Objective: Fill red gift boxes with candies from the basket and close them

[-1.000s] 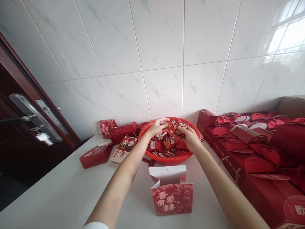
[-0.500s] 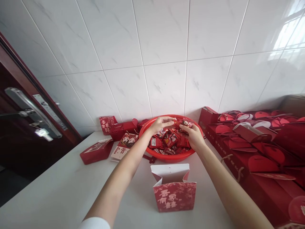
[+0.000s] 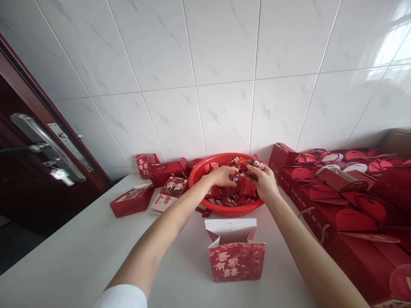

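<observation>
A red plastic basket (image 3: 221, 208) holds several red wrapped candies (image 3: 247, 186). Over its middle, my left hand (image 3: 223, 176) reaches down among them, its fingers and thumb curled round a wrapped candy. My right hand (image 3: 266, 183) is at the basket's right side, closed on red candy packets between thumb and fingers; how many cannot be made out. In front of the basket, a red paper gift box (image 3: 236, 263) with pale lettering stands upright on the table, its top open and its white inner flap raised. Neither hand touches this box.
Many red gift boxes (image 3: 316, 216) with rounded flaps and cord handles crowd the right side. Left of the basket lie a red box (image 3: 131, 201), a panda-printed card or box (image 3: 171, 190) and more red boxes. A tiled wall (image 3: 224, 115) rises behind; a door handle (image 3: 48, 147) with keys is left.
My left hand has lowered into the candies and its fingers have curled. My right hand keeps its packets at the basket's right side, having shifted slightly. The view has moved a little.
</observation>
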`<action>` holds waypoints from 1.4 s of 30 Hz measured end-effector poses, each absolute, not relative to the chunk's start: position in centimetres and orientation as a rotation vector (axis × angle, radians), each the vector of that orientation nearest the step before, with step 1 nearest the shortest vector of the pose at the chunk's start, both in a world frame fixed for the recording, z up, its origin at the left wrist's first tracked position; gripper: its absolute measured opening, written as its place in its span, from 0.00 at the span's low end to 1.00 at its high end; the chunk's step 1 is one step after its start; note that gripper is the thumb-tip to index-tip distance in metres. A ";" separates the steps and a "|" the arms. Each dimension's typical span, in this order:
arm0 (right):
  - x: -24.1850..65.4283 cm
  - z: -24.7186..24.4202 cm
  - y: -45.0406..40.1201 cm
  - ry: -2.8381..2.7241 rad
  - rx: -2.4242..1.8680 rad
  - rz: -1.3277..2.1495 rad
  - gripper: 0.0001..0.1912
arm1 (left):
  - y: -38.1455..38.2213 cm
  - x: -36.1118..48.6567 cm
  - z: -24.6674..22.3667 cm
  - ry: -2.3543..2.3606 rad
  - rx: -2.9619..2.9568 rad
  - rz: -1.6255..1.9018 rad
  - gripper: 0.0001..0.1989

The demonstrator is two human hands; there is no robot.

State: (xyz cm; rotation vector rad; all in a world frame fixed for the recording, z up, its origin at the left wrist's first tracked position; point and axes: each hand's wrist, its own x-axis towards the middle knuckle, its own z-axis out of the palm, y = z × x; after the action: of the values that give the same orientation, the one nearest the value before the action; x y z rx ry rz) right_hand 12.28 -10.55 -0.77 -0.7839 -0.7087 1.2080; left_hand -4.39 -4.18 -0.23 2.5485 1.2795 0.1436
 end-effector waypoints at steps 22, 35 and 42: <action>12.2 -0.7 -10.5 -0.679 -0.764 1.223 0.15 | -4.6 -4.2 -0.1 1.178 2.367 -0.172 0.18; 12.3 -0.9 -10.5 -0.718 -0.759 1.243 0.17 | -4.8 -3.4 -0.3 1.038 2.308 -0.194 0.09; 12.2 -0.7 -10.6 -0.715 -0.755 1.250 0.16 | -4.8 -3.0 -0.3 0.995 2.271 -0.317 0.12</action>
State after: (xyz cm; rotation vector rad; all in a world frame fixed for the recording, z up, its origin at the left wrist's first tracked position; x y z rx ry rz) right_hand 12.19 -10.62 -0.75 -0.7545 -0.7152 1.2499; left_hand -2.96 -4.81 -0.33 2.2714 0.9947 -0.3170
